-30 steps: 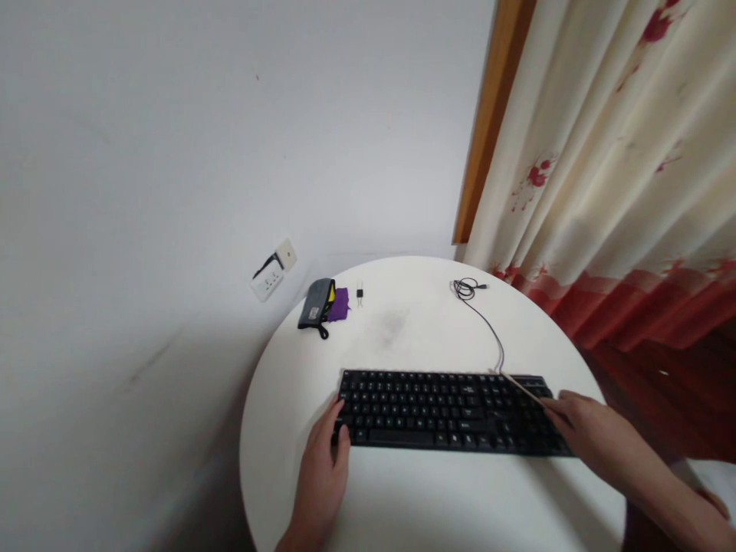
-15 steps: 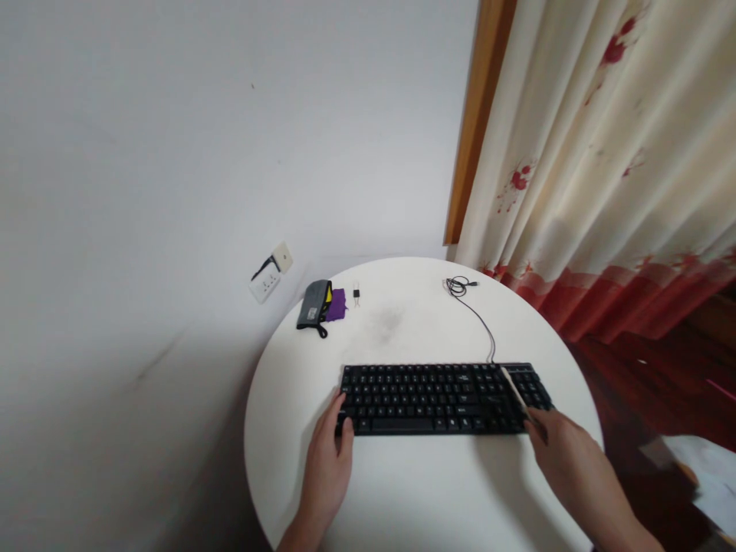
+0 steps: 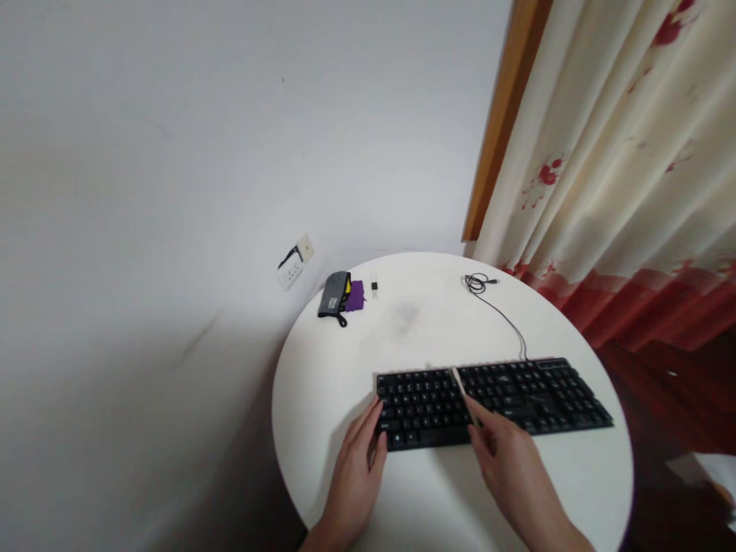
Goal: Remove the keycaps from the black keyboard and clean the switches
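1. Keyboard (image 3: 566,395), long, rectangular, black plastic: I see it lying on the round white table (image 3: 325,376), its cable side away from me.
2. Left hand (image 3: 355,471): I see it open, fingers extended and thumb apart, touching the keyboard's left end.
3. Right hand (image 3: 510,454): I see it closed, gripping a slim, pale, stick-like tool (image 3: 458,381). The tip lies over the upper key rows, left of the keyboard's middle; I cannot tell whether it touches them.
4. Thin black cable (image 3: 504,317): it runs from the keyboard's back edge to a loose coil.
5. Grey fabric pouch (image 3: 332,294) with black trim: a purple cloth (image 3: 356,296) lies just beside it.
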`<state>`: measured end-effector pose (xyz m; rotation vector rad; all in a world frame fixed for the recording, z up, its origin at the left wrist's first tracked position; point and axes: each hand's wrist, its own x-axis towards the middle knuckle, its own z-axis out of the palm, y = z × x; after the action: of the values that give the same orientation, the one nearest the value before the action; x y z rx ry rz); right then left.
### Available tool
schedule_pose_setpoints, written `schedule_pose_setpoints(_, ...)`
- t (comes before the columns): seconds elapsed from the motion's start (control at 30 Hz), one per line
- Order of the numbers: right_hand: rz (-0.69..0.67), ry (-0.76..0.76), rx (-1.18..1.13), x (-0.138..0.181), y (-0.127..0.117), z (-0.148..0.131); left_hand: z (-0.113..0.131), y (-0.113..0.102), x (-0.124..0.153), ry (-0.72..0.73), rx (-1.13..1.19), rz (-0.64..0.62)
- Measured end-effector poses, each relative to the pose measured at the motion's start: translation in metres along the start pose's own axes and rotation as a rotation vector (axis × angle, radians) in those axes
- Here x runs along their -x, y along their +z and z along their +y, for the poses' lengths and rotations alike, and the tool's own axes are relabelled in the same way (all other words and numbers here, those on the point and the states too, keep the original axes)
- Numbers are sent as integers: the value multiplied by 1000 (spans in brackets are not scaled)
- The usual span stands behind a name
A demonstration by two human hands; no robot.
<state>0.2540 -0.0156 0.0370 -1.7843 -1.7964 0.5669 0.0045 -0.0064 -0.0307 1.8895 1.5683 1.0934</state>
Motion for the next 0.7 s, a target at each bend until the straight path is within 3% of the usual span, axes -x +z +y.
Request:
schedule_pose_setpoints(0.23, -184, -86, -174, 15, 41, -50, -2, -2, 5, 10, 1, -78)
schedule_pose_setpoints(0.7, -212, -82, -56, -11, 52, -86, 2, -7, 2, -11, 89, -86)
